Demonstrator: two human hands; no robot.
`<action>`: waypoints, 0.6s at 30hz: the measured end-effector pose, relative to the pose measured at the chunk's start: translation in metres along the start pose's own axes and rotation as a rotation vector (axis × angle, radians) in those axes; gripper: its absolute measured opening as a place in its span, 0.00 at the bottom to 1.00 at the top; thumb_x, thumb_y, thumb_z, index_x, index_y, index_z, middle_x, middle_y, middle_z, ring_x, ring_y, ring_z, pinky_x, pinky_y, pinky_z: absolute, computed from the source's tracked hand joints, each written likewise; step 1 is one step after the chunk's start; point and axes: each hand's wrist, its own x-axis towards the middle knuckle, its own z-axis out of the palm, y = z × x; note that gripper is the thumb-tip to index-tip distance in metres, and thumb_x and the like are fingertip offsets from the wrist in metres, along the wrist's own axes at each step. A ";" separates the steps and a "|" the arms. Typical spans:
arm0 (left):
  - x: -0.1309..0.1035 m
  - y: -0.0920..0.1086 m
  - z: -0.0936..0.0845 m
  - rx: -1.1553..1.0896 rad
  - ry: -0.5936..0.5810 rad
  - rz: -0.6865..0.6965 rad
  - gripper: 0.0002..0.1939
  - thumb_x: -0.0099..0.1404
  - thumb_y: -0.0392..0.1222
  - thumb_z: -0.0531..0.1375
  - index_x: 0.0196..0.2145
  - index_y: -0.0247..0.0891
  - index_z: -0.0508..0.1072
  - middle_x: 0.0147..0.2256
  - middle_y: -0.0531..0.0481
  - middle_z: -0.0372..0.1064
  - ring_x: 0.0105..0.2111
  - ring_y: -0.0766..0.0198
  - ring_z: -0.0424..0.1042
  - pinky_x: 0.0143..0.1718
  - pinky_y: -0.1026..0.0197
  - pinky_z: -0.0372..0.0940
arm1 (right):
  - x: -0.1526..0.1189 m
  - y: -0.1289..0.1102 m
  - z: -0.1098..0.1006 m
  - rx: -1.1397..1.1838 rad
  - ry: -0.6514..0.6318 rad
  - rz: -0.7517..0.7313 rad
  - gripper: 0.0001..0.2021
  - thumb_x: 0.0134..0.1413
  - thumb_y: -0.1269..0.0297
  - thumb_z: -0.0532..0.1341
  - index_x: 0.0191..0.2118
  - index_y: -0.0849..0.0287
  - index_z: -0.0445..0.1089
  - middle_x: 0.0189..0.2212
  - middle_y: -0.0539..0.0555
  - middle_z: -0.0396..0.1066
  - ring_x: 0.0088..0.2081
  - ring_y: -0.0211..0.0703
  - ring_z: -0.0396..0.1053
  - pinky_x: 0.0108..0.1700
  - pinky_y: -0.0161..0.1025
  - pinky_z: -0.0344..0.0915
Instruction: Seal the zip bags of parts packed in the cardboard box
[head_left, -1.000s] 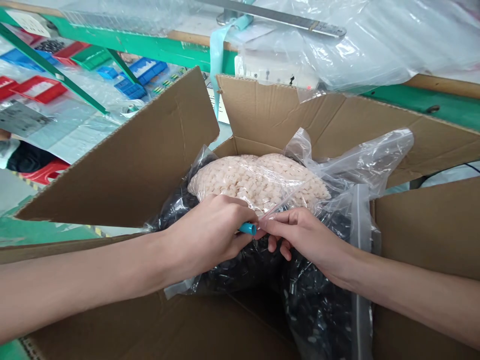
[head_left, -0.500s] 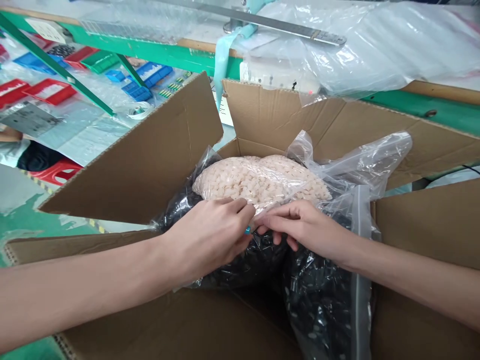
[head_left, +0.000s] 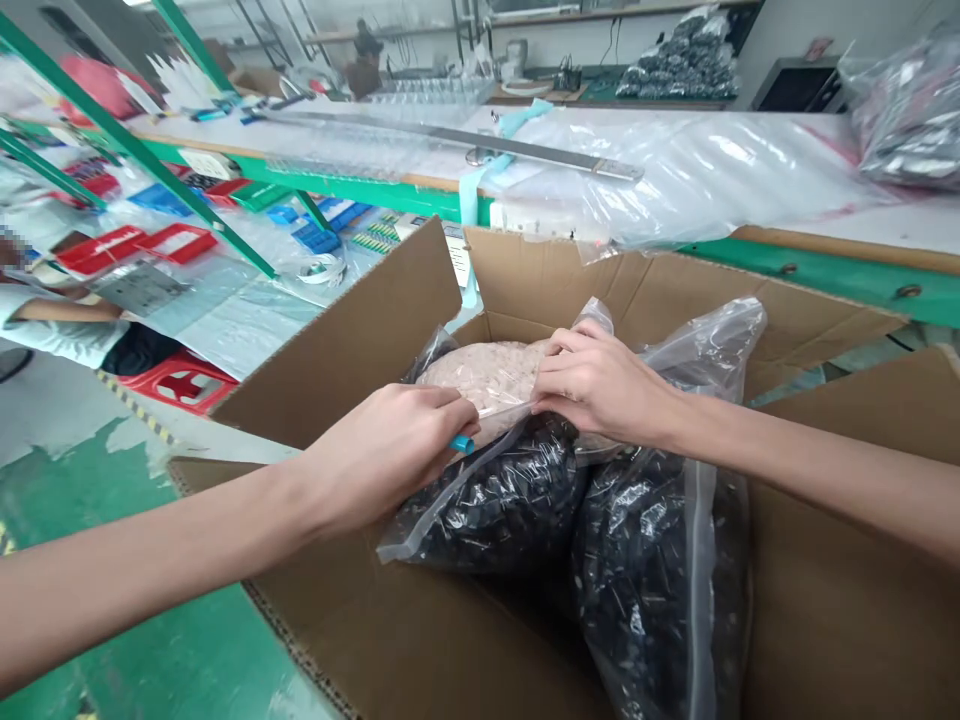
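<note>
A clear zip bag of pale pinkish pieces (head_left: pixel 480 368) lies on top of bags of black parts inside an open cardboard box (head_left: pixel 360 330). My right hand (head_left: pixel 592 385) is closed on the pale bag's upper edge, its fingertips pinching the plastic. My left hand (head_left: pixel 397 445) is curled at the left end of that edge. From its fist sticks out the round end of a small blue stick (head_left: pixel 463 443); the rest of it is hidden. Below my hands sit one black-filled bag (head_left: pixel 502 500) and another black-filled bag (head_left: pixel 660 580) to the right.
Behind the box runs a green-edged workbench (head_left: pixel 420 200) with plastic sheeting (head_left: pixel 690 180) and a long metal ruler (head_left: pixel 525 150). At left are red trays (head_left: pixel 176 243), a red stool (head_left: pixel 180 382) and a person's arm (head_left: pixel 67 310). The box flaps stand outward.
My hands have moved apart along the bag's edge, the right one going up and over the pale pieces. More of the blue stick shows. The view has tilted up.
</note>
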 end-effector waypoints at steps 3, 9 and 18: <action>-0.001 -0.009 -0.015 0.060 0.067 0.014 0.11 0.64 0.28 0.50 0.36 0.34 0.71 0.31 0.48 0.68 0.28 0.62 0.67 0.28 0.61 0.58 | 0.014 -0.001 -0.019 -0.014 0.004 -0.015 0.10 0.61 0.68 0.60 0.28 0.60 0.73 0.29 0.51 0.74 0.40 0.45 0.61 0.43 0.45 0.47; -0.010 -0.028 -0.032 0.177 0.124 0.041 0.12 0.64 0.28 0.48 0.38 0.33 0.70 0.32 0.46 0.67 0.31 0.60 0.66 0.32 0.60 0.60 | 0.045 -0.001 -0.038 0.010 0.084 -0.026 0.07 0.59 0.65 0.64 0.31 0.57 0.77 0.29 0.50 0.75 0.39 0.44 0.60 0.43 0.45 0.48; -0.014 -0.064 -0.023 -0.006 0.249 0.018 0.06 0.66 0.34 0.54 0.33 0.34 0.70 0.31 0.49 0.67 0.31 0.65 0.65 0.33 0.62 0.59 | 0.082 0.005 -0.038 0.049 -0.005 0.019 0.06 0.58 0.67 0.62 0.33 0.56 0.78 0.32 0.51 0.76 0.39 0.45 0.62 0.42 0.45 0.50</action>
